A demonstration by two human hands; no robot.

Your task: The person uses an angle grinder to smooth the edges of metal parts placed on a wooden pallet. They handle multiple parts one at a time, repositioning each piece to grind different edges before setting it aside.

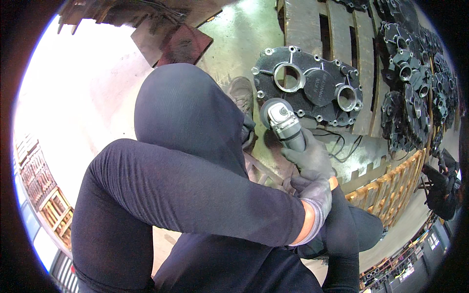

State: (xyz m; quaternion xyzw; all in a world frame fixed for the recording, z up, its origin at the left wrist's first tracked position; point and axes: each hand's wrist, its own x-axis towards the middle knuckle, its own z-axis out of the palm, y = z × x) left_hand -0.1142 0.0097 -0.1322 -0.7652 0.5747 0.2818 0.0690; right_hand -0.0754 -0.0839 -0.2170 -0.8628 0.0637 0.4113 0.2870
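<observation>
My right hand (315,155), in a grey glove, grips an angle grinder (288,126) by its body. The grinder's round disc end is at the lower left edge of a black cast metal housing cover (320,88); whether the disc touches it I cannot tell. The cover has two large bright bored rings and several bolt holes round its rim. It lies on a wooden pallet (364,63). My left hand (317,193), also gloved, is drawn in against my right wrist with its fingers curled; what they hold is hidden.
A dark cable (342,149) loops below the cover. Several similar castings (410,88) are stacked at the right, near a wooden slatted pallet (391,185). Another person (442,190) is at the far right. My shoe (241,93) is left of the cover; reddish-brown sheets (183,46) lie beyond my knee.
</observation>
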